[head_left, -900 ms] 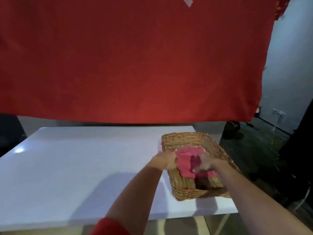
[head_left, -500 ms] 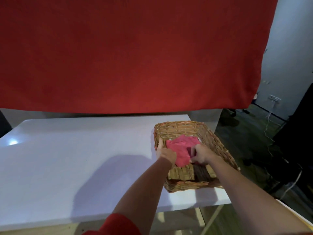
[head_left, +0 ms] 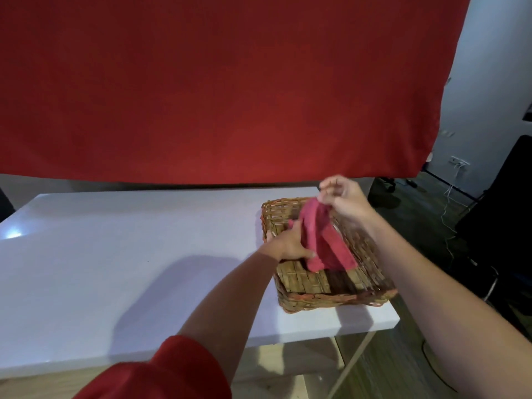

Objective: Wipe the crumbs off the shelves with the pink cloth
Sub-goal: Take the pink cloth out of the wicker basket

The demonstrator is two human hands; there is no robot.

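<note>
The pink cloth (head_left: 322, 240) hangs in a long fold over a woven wicker basket (head_left: 313, 289) at the right end of the white table (head_left: 121, 249). My right hand (head_left: 344, 200) pinches the cloth's top corner and holds it above the basket's far rim. Lower down, my left hand (head_left: 290, 244) grips the cloth's left edge, inside the basket. The cloth's bottom end still touches the basket floor. No shelves or crumbs are in view.
A large red fabric backdrop (head_left: 218, 87) hangs behind the table. The basket sits close to the table's right front corner. Right of the table are a dark floor, white cables (head_left: 449, 226) and a black object (head_left: 501, 214).
My right hand has risen and lifted the cloth's corner out of the basket, so the cloth now hangs stretched instead of lying bunched. My left hand stays low on the cloth.
</note>
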